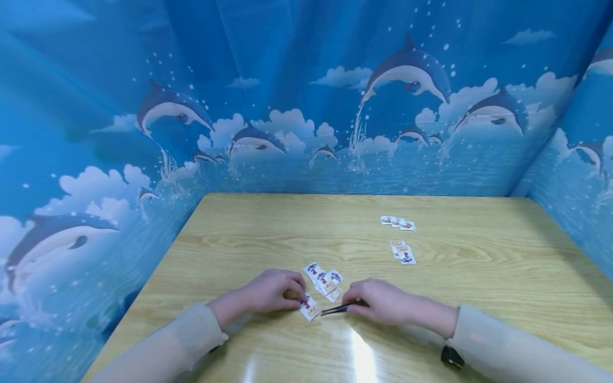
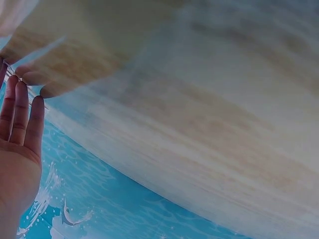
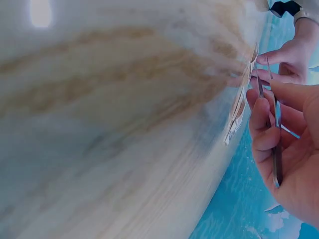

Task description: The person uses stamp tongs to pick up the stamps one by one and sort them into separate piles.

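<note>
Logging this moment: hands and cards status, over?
Right hand holding tweezers, tips apart near one card. Left hand at that card's edge. Card pile just beyond; nothing visibly blocking.

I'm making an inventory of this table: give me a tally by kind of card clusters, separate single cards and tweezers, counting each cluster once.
Card clusters: 3 (far row, right-hand group, central pile)
Single card at the left hand: 1
Tweezers in the right hand: 1
Total: 5
</note>
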The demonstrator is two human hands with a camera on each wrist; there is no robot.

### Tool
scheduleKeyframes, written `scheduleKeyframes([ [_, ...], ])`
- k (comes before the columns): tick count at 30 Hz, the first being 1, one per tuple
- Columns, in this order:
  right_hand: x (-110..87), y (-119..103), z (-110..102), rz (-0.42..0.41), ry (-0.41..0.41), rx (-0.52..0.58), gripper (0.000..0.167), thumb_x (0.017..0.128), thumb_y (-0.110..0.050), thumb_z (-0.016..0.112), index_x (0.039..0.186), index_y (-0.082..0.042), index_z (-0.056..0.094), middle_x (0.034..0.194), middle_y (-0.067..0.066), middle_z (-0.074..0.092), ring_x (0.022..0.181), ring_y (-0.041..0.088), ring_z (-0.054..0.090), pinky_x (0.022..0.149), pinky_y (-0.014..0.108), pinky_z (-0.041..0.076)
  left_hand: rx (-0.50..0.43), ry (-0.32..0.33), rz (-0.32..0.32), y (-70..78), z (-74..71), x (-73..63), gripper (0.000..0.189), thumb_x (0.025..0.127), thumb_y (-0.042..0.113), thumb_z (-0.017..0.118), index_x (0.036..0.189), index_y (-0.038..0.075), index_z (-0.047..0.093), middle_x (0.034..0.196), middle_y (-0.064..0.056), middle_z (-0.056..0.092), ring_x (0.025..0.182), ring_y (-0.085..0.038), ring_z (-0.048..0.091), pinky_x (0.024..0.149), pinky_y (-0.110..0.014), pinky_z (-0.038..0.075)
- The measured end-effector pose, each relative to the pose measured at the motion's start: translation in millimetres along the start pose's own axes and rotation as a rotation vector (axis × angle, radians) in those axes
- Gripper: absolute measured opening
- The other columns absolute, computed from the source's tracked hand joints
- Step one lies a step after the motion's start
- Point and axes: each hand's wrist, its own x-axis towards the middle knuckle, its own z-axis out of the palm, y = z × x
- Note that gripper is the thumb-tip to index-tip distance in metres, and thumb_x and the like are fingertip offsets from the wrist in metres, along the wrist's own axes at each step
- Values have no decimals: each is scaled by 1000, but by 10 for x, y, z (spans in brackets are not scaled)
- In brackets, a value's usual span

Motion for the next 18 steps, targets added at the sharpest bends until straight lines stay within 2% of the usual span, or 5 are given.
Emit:
scheduleKeyframes([
  [14,19,-19,26,-24,-2,-2,6,90,-13,68,94,-14,72,84,-15,61,76,-2,55,70,22,50,-3,5,11,-4,1,11,14,84,26,76,97,21,77,103,10,64,94,-3,59,86,-23,48],
  [18,42,-16,45,-12,4,-4,9,91,-14,68,98,-12,73,87,-13,63,79,-1,57,72,23,51,-4,8,18,-15,12,13,14,84,26,76,97,21,77,102,11,64,93,-2,59,85,-23,48],
])
